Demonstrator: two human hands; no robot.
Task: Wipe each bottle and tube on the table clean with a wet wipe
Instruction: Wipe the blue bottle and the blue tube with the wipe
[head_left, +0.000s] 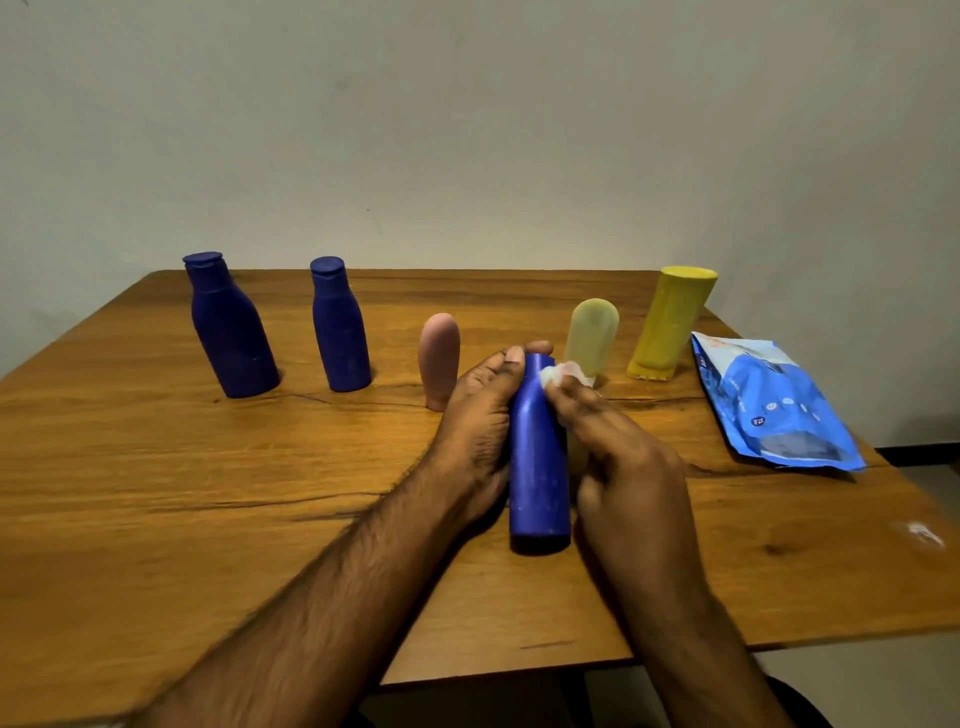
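Observation:
My left hand (480, 415) grips a blue bottle (537, 467) just above the table, its cap end pointing away from me. My right hand (618, 457) pinches a white wet wipe (558, 374) against the bottle's neck. Two more blue bottles (231, 332) (340, 327) stand upright at the back left. A pink tube (439, 358) stands just left of my left hand. Behind my right hand stands a pale yellow tube (592, 335), partly hidden. A yellow bottle (670, 325) stands at the back right.
A blue wet-wipe pack (774, 405) lies flat at the right of the wooden table (156, 467). The table's front edge runs close below my forearms. A plain wall stands behind the table.

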